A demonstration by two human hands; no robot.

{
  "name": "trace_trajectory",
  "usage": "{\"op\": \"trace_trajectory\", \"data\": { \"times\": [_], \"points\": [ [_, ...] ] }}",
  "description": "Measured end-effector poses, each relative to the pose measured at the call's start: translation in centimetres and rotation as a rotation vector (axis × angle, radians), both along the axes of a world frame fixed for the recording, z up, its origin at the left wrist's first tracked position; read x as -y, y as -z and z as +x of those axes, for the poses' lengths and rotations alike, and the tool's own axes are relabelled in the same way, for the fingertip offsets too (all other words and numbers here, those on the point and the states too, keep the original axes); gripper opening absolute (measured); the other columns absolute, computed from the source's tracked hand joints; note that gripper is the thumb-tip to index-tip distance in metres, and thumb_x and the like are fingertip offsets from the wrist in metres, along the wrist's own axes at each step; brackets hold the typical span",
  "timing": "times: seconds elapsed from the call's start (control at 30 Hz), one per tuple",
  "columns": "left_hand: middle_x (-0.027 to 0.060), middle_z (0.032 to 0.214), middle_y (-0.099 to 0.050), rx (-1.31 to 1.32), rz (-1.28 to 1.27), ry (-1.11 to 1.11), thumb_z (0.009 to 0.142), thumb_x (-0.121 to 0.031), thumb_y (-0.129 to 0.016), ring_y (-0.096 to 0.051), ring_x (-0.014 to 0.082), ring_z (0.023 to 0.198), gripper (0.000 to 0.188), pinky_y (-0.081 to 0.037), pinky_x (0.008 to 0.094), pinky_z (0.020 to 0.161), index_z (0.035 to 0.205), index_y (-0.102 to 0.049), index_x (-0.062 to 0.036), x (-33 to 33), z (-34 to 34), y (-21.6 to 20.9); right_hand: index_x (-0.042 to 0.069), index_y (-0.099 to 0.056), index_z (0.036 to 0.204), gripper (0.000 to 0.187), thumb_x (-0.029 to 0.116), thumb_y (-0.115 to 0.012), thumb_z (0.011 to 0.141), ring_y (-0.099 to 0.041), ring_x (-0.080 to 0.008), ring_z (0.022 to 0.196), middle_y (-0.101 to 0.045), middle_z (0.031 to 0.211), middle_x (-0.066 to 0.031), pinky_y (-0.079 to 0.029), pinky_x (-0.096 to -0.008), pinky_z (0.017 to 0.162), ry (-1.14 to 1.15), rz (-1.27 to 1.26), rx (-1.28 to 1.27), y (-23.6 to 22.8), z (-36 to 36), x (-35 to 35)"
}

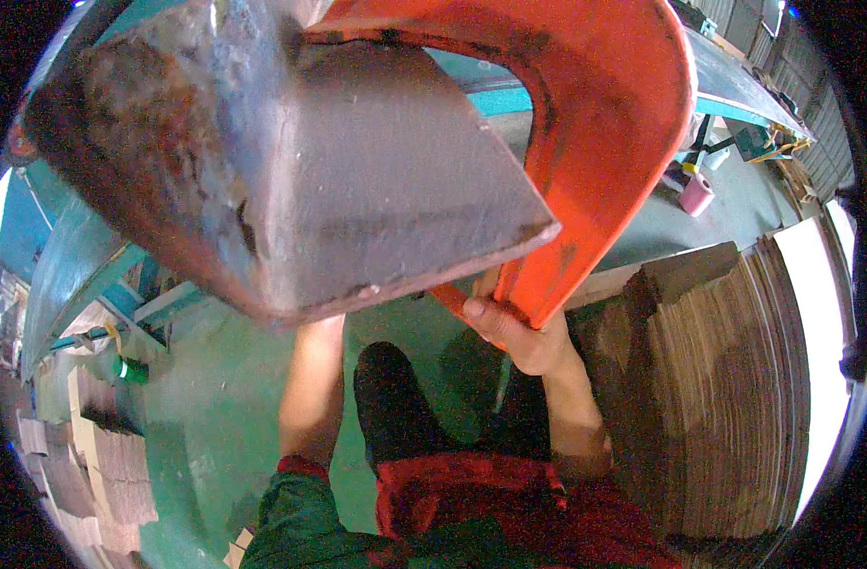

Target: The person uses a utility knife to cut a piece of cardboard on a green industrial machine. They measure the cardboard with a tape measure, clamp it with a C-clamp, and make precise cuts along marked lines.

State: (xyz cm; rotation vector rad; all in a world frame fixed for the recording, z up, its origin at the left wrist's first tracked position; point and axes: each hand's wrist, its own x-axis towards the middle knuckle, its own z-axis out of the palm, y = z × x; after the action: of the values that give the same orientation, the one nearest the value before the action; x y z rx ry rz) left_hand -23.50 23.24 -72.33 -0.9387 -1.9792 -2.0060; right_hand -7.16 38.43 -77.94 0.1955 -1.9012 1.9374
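Observation:
A large metal piece fills the upper middle of the head view, close to the camera. It has a curved orange-painted part (609, 123) and a bent, bare steel plate (395, 171) with rusty, scuffed patches and a worn edge. My right hand (533, 343) is closed round the lower end of the orange part, its thumb lying along the near side. My left forearm (310, 389) rises behind the steel plate. The plate hides my left hand, so its fingers cannot be seen.
A tall stack of flat cardboard sheets (727, 379) stands close on my right. More cardboard (120, 474) is piled at the lower left. Teal-edged tables (746, 90) lie beyond the metal piece. A pink roll (696, 194) and a green roll (130, 369) are farther off.

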Motion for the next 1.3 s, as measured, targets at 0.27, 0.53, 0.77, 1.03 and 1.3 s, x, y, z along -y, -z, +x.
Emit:
{"op": "trace_trajectory", "data": {
  "times": [0.27, 0.53, 0.77, 1.03, 1.3],
  "points": [
    [0.0104, 0.107, -0.071, 0.015, -0.014, 0.238, 0.101, -0.017, -0.065, -0.071, 0.019, 0.089, 0.027, -0.058, 0.0326, 0.081, 0.12, -0.063, 0.0018, 1.2, 0.0, -0.7, 0.006, -0.055, 0.09, 0.014, 0.003, -0.068, 0.095, -0.048, -0.0112, 0.058, -0.05, 0.071, -0.0006, -0.038, -0.0291, 0.05, -0.012, 0.063, -0.064, -0.4, 0.3, 0.0],
    [0.0154, 0.107, -0.071, -0.047, -0.022, 0.203, 0.098, -0.015, -0.07, -0.073, 0.0233, 0.09, 0.032, -0.061, 0.0364, 0.085, 0.123, -0.063, 0.0035, 2.1, -0.7, -0.6, 0.007, -0.054, 0.091, 0.014, 0.005, -0.067, 0.096, -0.047, -0.0104, 0.057, -0.051, 0.07, -0.0005, -0.036, -0.0279, 0.049, -0.031, 0.072, -0.091, -0.5, 0.0, -0.3],
    [0.0129, 0.103, -0.07, 0.224, 0.337, 0.052, 0.092, -0.015, -0.078, -0.071, 0.02, 0.086, 0.048, -0.061, 0.0345, 0.079, 0.13, -0.058, 0.0046, 2.6, -1.2, 2.0, 0.008, -0.05, 0.086, 0.02, 0.007, -0.066, 0.098, -0.044, -0.0103, 0.054, -0.048, 0.066, 0.0004, -0.034, -0.028, 0.048, -0.074, -0.003, -0.103, -0.2, -0.1, 1.1],
    [0.0139, 0.104, -0.071, 0.216, 0.163, 0.11, 0.105, -0.038, -0.055, -0.071, 0.0192, 0.088, 0.05, -0.06, 0.0349, 0.08, 0.133, -0.057, 0.0036, 1.6, -1.0, 2.6, 0.008, -0.051, 0.087, 0.019, 0.009, -0.066, 0.098, -0.044, -0.0098, 0.054, -0.048, 0.066, 0.0003, -0.033, -0.0279, 0.048, -0.054, 0.006, -0.046, 0.0, 0.1, -0.1],
    [0.0133, 0.101, -0.074, 0.148, -0.018, -0.026, 0.106, -0.039, -0.055, -0.073, 0.0193, 0.087, 0.045, -0.06, 0.0339, 0.077, 0.124, -0.064, 0.0015, 1.3, -0.2, 1.1, 0.007, -0.052, 0.085, 0.019, 0.007, -0.068, 0.096, -0.044, -0.0097, 0.054, -0.048, 0.066, -0.0001, -0.033, -0.028, 0.047, -0.104, -0.011, -0.079, -0.1, 0.1, -0.3]
  ]
}}
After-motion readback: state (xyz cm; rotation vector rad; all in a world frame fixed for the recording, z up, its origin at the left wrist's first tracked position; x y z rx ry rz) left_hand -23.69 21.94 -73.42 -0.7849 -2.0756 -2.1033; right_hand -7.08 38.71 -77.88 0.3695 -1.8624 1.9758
